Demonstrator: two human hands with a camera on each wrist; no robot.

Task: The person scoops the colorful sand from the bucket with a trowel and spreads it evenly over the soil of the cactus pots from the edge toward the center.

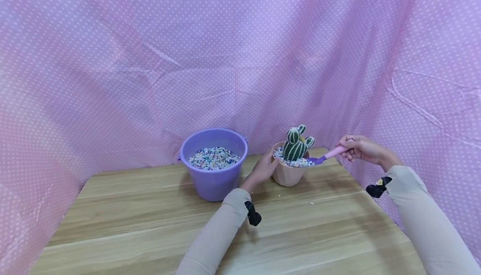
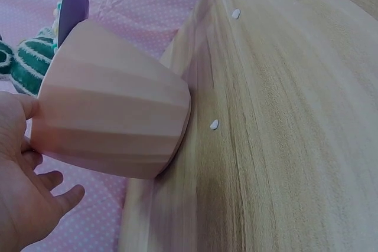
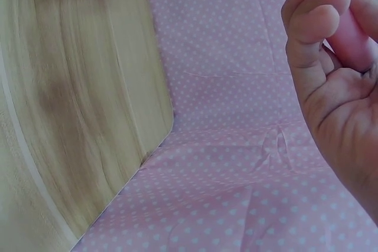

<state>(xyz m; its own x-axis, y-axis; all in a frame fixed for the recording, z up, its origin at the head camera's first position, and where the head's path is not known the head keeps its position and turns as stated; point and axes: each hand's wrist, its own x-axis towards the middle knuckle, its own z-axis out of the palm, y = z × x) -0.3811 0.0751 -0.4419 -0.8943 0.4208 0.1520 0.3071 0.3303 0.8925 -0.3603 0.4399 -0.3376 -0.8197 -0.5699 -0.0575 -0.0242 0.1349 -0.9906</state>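
A pale pink faceted plant pot holds small pale beads or pebbles and a green knitted cactus with white stripes. My left hand holds the pot by its left rim; in the left wrist view the thumb lies at the rim and some other fingers spread away from the wall. On the other side, my right hand grips the pink handle of a small trowel. Its purple blade rests at the pot's right rim, among the beads. The right wrist view shows the fingers curled round the handle.
Left of the pot stands a purple bucket, partly filled with multicoloured beads. A few white bits lie on the wooden table. Pink dotted cloth hangs behind and along the sides.
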